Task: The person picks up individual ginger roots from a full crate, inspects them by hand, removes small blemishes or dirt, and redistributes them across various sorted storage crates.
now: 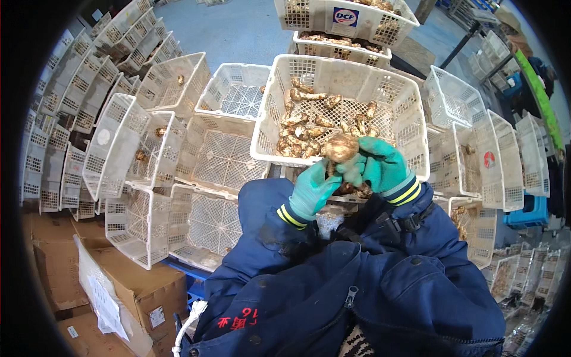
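Both my hands wear green gloves and meet over the near rim of a white plastic basket point(413, 113). Between them is a large brown mushroom point(341, 147), its round cap turned up toward me. My left hand point(315, 187) is closed around its lower part from the left. From the right, my right hand point(380, 163) has its fingers curled against the same mushroom. Several slender brown-and-white mushrooms point(303, 132) lie in the basket, mostly toward its left side. A few more mushrooms point(357, 189) show just below my hands, partly covered by them.
Mesh baskets point(223, 152) stand at my left, some with a single mushroom inside. Stacked baskets holding mushrooms point(342, 41) rise beyond the near one. More baskets point(470, 149) and a blue crate point(528, 213) are on the right. Cardboard boxes point(140, 285) sit at lower left.
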The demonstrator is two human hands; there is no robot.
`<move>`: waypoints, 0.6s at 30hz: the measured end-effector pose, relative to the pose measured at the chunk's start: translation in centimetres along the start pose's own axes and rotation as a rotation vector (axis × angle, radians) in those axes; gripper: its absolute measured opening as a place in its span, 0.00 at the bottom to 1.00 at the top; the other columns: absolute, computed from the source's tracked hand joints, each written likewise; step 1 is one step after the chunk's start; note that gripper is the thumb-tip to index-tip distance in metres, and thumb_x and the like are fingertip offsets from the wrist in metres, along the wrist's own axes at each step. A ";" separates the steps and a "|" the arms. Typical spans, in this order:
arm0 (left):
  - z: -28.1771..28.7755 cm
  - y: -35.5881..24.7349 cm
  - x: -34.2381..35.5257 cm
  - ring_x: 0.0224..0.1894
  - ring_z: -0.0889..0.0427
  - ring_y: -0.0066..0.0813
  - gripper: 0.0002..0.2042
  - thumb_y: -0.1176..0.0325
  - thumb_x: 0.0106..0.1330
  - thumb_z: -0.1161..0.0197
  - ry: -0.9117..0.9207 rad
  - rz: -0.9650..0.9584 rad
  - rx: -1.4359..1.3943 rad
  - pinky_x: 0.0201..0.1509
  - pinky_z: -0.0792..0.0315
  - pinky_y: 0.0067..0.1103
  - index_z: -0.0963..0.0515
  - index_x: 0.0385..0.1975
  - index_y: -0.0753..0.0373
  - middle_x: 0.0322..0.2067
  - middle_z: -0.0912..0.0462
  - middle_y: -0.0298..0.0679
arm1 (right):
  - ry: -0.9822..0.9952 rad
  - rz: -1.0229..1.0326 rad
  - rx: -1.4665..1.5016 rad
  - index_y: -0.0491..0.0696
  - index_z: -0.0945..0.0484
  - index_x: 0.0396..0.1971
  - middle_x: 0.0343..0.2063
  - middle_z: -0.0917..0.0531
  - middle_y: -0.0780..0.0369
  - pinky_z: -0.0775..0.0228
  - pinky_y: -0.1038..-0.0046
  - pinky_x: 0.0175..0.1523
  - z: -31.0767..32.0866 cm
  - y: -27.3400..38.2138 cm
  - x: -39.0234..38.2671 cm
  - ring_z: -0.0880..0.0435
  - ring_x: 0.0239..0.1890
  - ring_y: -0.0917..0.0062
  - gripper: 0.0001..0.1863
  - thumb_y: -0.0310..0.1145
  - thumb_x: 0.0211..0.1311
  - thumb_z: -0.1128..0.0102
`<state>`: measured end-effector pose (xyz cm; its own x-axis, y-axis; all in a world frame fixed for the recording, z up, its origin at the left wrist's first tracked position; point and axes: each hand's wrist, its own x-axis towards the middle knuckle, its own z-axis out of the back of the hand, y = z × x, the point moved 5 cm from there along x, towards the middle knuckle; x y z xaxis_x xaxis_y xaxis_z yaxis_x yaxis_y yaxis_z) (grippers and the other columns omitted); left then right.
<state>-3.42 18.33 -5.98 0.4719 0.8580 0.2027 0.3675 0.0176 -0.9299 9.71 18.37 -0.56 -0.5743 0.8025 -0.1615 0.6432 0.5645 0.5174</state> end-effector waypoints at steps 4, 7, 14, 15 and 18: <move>-1.1 -2.6 -1.5 0.33 0.20 0.26 0.17 0.66 0.68 0.49 0.016 0.135 -0.029 0.38 0.25 0.19 0.30 0.50 0.72 0.33 0.20 0.40 | -0.419 0.327 -0.756 0.42 0.26 0.48 0.32 0.18 0.58 0.26 0.78 0.34 -0.9 1.4 -2.2 0.19 0.28 0.76 0.18 0.39 0.66 0.52; -2.1 -2.3 -2.8 0.25 0.24 0.27 0.18 0.62 0.71 0.57 0.095 0.367 -0.534 0.31 0.27 0.21 0.27 0.44 0.72 0.26 0.23 0.40 | -0.419 0.349 -1.001 0.44 0.28 0.51 0.39 0.20 0.62 0.30 0.77 0.47 0.2 1.5 -2.6 0.22 0.41 0.79 0.19 0.40 0.65 0.50; -5.1 -1.9 -2.9 0.24 0.21 0.29 0.19 0.59 0.70 0.56 0.229 0.325 -0.831 0.25 0.26 0.22 0.31 0.51 0.68 0.32 0.20 0.44 | -0.079 0.244 -0.664 0.40 0.24 0.42 0.15 0.31 0.72 0.47 0.85 0.22 0.6 -4.2 -2.4 0.36 0.19 0.92 0.16 0.38 0.63 0.47; -5.2 -2.1 -2.9 0.24 0.20 0.29 0.19 0.58 0.70 0.56 0.246 0.299 -0.789 0.25 0.26 0.23 0.31 0.51 0.68 0.33 0.20 0.44 | -0.093 0.343 -0.777 0.41 0.23 0.37 0.14 0.32 0.72 0.47 0.84 0.21 0.3 -3.7 -2.6 0.36 0.18 0.92 0.14 0.38 0.61 0.44; -5.2 -0.4 -4.6 0.25 0.20 0.30 0.21 0.55 0.71 0.57 0.408 0.599 -1.000 0.27 0.26 0.22 0.32 0.51 0.67 0.36 0.20 0.43 | -0.299 0.465 -0.828 0.45 0.24 0.24 0.11 0.34 0.72 0.46 0.82 0.20 -1.0 -2.8 -2.8 0.36 0.16 0.89 0.10 0.36 0.56 0.37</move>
<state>-1.58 11.71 -4.99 0.9264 0.3694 0.0734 0.3736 -0.8770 -0.3022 9.07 14.39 -0.72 -0.1307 0.9896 0.0600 0.1506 -0.0400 0.9878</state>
